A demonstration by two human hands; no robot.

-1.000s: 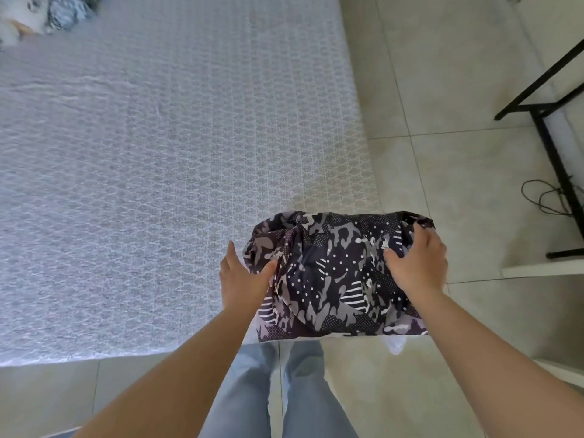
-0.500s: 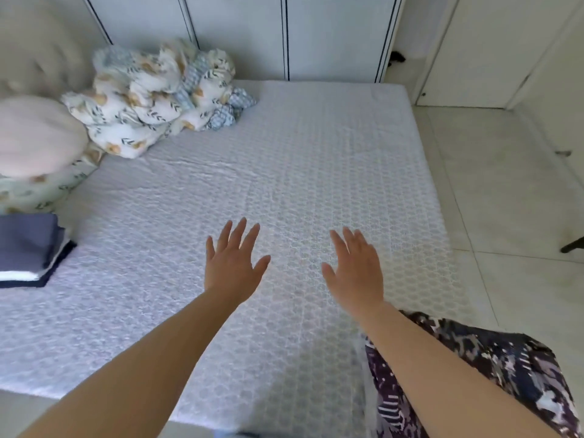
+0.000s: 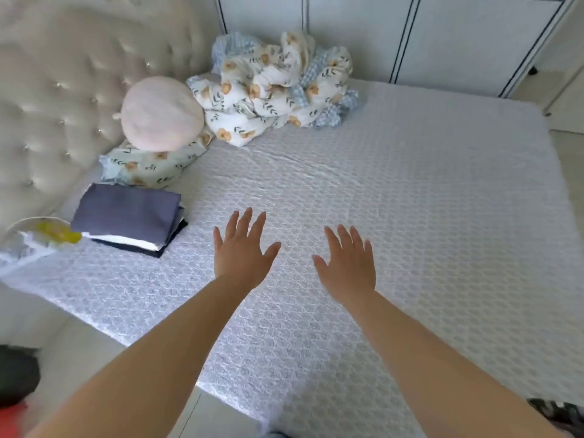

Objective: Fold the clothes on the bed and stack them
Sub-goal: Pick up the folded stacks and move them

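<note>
Patterned garment point(image 3: 559, 417) was released; both hands, left hand point(image 3: 241, 252) and right hand point(image 3: 347, 267), reached empty, fingers spread, toward folded stack point(image 3: 129, 218) (stacking pending).

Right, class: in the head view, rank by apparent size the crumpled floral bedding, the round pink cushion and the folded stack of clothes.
1. Crumpled floral bedding, clearly largest.
2-3. Round pink cushion and folded stack of clothes look alike; the stack lies nearer the camera, so I won't rank them.

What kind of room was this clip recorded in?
Most likely a home bedroom: a bed with a tufted headboard, a crumpled floral duvet and round pillow by it, and panelled wardrobe doors behind.
</note>
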